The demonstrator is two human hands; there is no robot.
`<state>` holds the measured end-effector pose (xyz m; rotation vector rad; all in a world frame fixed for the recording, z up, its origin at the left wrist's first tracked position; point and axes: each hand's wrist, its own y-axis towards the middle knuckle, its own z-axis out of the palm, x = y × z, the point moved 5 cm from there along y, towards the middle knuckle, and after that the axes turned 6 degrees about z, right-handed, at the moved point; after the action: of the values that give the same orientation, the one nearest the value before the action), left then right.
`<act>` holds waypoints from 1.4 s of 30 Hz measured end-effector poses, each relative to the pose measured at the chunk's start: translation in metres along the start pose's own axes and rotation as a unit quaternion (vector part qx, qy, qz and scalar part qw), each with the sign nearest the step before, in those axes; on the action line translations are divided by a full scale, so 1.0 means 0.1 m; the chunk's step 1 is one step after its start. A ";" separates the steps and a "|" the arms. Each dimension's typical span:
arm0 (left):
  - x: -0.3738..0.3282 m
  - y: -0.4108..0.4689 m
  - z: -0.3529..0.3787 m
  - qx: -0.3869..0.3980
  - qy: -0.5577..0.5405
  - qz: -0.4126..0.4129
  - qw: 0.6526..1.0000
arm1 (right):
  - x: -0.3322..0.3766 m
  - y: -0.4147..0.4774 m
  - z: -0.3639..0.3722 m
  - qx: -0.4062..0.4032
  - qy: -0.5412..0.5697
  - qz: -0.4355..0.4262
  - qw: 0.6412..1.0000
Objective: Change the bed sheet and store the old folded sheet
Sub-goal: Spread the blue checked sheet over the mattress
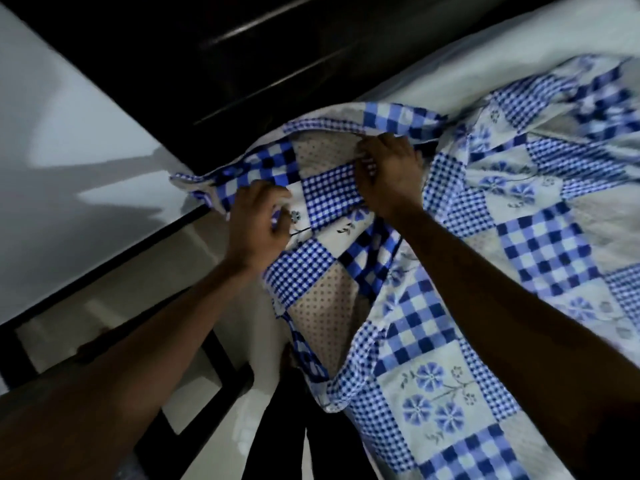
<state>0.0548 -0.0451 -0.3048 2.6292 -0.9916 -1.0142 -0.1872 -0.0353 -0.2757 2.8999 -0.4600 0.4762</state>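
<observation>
A blue and white patchwork bed sheet with checks and flower squares lies rumpled over the bed, its corner bunched at the dark headboard. My left hand grips a fold of the sheet near that corner. My right hand pinches the sheet's edge a little further right, close to the headboard. Bare white mattress shows beyond the sheet at the upper right.
A pale wall runs along the left. Below it lies a light floor with a dark frame or piece of furniture beside the bed. My dark trouser legs stand at the bed's edge.
</observation>
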 end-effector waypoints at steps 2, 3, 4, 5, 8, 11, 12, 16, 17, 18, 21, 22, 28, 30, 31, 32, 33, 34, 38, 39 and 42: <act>-0.26 0.28 0.26 0.061 0.019 0.063 0.996 | -0.35 -0.07 -0.19 -0.042 -0.025 0.080 0.996; -0.41 0.46 0.40 0.088 0.022 0.079 0.993 | -0.56 -0.09 -0.32 -0.065 -0.027 0.133 0.989; -0.54 0.60 0.51 0.111 0.022 0.090 0.989 | -0.75 -0.12 -0.40 -0.081 -0.024 0.185 0.979; -0.68 0.75 0.63 0.129 0.019 0.097 0.987 | -0.95 -0.15 -0.47 -0.092 -0.007 0.237 0.967; -0.96 1.20 0.98 0.182 -0.009 0.087 0.979 | -1.35 -0.14 -0.59 -0.084 0.096 0.351 0.927; -1.12 1.62 1.36 0.219 -0.026 0.063 0.973 | -1.46 -0.01 -0.50 -0.017 0.187 0.414 0.891; -1.14 1.72 1.46 0.230 -0.019 0.052 0.972 | -1.44 0.04 -0.44 0.008 0.206 0.414 0.886; -1.28 2.10 1.79 0.255 0.034 0.083 0.963 | -1.58 0.10 -0.43 -0.025 0.272 0.344 0.899; -1.28 2.19 1.79 0.246 0.050 0.087 0.964 | -1.69 0.04 -0.47 -0.052 0.286 0.333 0.897; -1.29 2.32 1.81 0.237 0.071 0.082 0.965 | -1.85 -0.06 -0.55 -0.080 0.291 0.338 0.892; -1.23 2.68 1.81 0.215 0.167 0.040 0.961 | -2.46 -0.58 -0.82 -0.162 0.275 0.425 0.847; -1.19 2.76 1.80 0.221 0.184 0.023 0.957 | -2.66 -0.83 -0.92 -0.210 0.260 0.473 0.815; -1.24 2.99 1.75 0.244 0.180 0.046 0.952 | -3.07 -2.01 -1.12 -0.295 0.162 0.682 0.649; -1.39 3.03 1.75 0.243 0.187 0.074 0.949 | -2.91 -1.86 -1.17 -0.293 0.096 0.637 0.706; -1.52 3.04 1.76 0.247 0.190 0.104 0.944 | -2.81 -1.70 -1.20 -0.294 0.065 0.595 0.745; -1.67 3.05 1.79 0.250 0.188 0.143 0.939 | -2.70 -1.49 -1.23 -0.286 0.040 0.549 0.785; -1.84 3.06 1.86 0.254 0.174 0.183 0.934 | -2.63 -1.24 -1.23 -0.268 0.024 0.512 0.816; -2.00 3.05 1.97 0.264 0.148 0.215 0.929 | -2.59 -0.97 -1.22 -0.243 0.016 0.488 0.838; -2.44 2.96 2.65 0.369 0.009 0.204 0.907 | -2.74 -0.07 -1.10 -0.068 -0.003 0.472 0.879; -2.49 2.97 2.80 0.385 -0.007 0.190 0.903 | -2.82 0.07 -1.07 -0.027 0.007 0.474 0.880; -2.64 3.07 3.05 0.372 -0.009 0.199 0.907 | -3.04 0.14 -1.19 -0.074 0.083 0.518 0.848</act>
<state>-0.4497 -0.0865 -0.2824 2.7172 -2.1614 -0.6337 -0.5001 0.0603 -0.2647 2.1777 -1.9195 0.7437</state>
